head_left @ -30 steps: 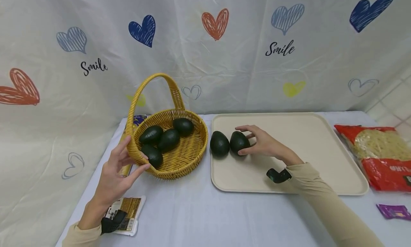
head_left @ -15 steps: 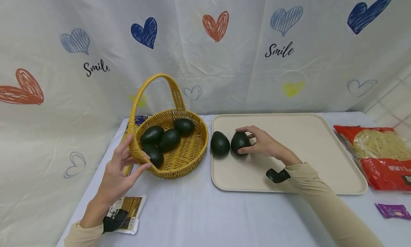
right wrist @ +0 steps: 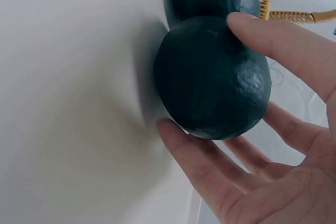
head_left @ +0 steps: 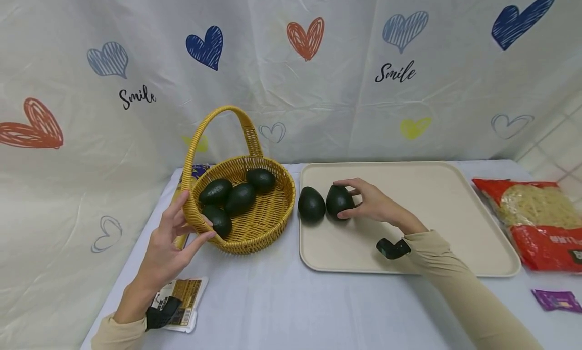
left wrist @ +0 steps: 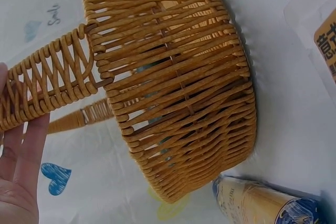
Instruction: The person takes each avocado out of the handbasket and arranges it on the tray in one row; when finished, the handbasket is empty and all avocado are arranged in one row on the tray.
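My right hand (head_left: 375,204) is curled around the avocado (head_left: 339,200) standing on the tray (head_left: 432,229), touching its twin (head_left: 311,204) on the left; my left hand (head_left: 170,239) grips the basket (head_left: 254,234) rim. I'd steady the fruit upright and loosen my fingers gently so it doesn't topple.

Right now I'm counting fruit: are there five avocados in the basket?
No, the basket holds four avocados; two more sit on the tray.

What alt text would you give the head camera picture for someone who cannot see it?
A right hand grips an avocado on a beige tray, beside a second avocado. The left hand holds the rim of a basket of four avocados.
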`<state>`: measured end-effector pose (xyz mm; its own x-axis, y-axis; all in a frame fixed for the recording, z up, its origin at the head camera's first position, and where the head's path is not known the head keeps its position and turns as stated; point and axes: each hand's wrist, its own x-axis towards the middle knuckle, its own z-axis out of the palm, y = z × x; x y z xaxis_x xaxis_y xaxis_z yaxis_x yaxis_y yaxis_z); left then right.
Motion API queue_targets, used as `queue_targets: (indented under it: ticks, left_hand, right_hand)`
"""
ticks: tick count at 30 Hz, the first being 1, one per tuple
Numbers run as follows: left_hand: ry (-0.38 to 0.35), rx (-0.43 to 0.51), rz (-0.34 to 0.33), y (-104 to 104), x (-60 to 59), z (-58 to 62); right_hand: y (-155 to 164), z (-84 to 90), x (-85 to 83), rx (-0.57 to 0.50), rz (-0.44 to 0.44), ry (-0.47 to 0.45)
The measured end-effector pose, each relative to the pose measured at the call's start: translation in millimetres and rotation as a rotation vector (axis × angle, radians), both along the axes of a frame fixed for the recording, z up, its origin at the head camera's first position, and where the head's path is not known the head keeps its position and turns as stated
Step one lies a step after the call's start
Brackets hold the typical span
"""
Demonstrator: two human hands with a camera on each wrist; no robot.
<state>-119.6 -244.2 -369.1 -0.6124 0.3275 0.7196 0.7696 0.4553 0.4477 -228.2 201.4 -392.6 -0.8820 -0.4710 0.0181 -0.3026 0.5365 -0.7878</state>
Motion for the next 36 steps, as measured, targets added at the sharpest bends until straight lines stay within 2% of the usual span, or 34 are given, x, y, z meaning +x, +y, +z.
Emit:
queue_targets:
  ticks: [8, 24, 30, 36]
  left_hand:
    - [0.027, 0.009, -0.024, -1.6, -2.5, -2.6]
    - [-0.035, 0.014, -0.003, 1.5, 0.8, 2.3]
    - [-0.034, -0.001, 0.012, 1.9, 2.2, 4.0]
    - [-0.02, 0.001, 0.016, 1.7, 1.8, 3.0]
  right_hand:
    - [1.8, -3.6, -1.6, -0.023, -0.003, -0.008]
    - [6.1, 1.3, -0.6, -0.037, -0.001, -0.021]
    - [10.3, 19.6, 2.1, -0.058, 0.007, -0.013]
    - [-8.2, 51.4, 6.6, -0.061, 0.043, 0.085]
